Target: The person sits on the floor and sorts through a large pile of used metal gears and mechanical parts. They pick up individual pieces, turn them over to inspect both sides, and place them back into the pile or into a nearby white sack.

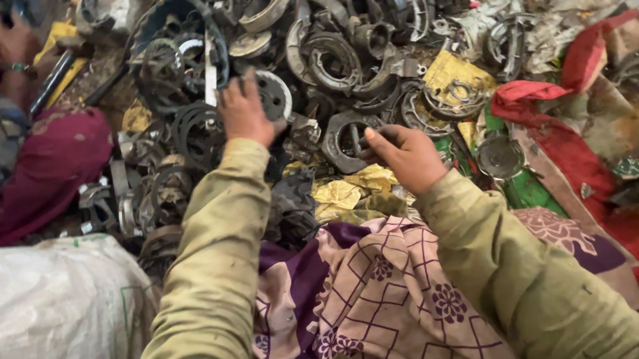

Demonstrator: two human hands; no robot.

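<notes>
A big heap of dark, curved metal scrap parts point(342, 47) fills the floor ahead. My left hand point(245, 112), in an olive sleeve, reaches forward and rests on a round silvery metal part point(277, 94) at the pile's near edge; whether it grips it is not clear. My right hand point(406, 155) is closed around the edge of a curved grey metal piece point(339, 138) lying just left of it. A patterned purple and cream cloth point(369, 293) covers my lap below both arms.
Another person in a maroon garment point(49, 164) sits at the left, their hand point(7, 39) raised near the top corner. A white sack point(49, 310) stands at the lower left. Red cloth point(588, 151) and yellow wrappers point(456, 70) lie at the right.
</notes>
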